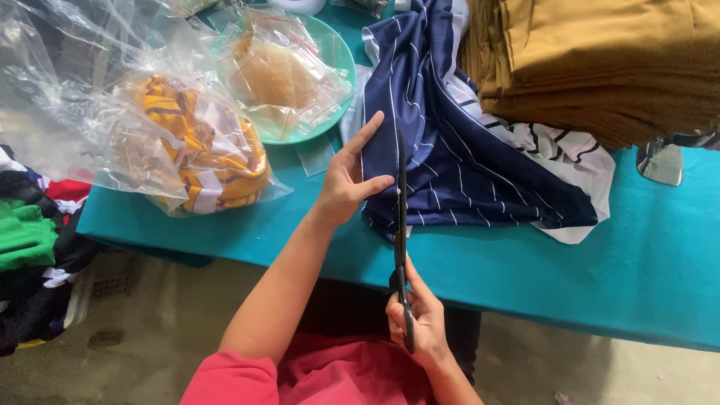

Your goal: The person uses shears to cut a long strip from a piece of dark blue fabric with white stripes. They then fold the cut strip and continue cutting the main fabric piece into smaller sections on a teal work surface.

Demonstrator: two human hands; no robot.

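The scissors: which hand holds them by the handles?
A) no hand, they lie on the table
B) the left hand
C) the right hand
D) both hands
C: the right hand grips the handles of the scissors, while the left hand rests on the navy striped fabric.

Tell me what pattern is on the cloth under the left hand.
Navy fabric with thin white stripes, seen from the head view.

table: teal cloth-covered table (645, 277), spanning left to right
floor: bare grey concrete floor (150, 337) near, below the table
light: soft, even daylight
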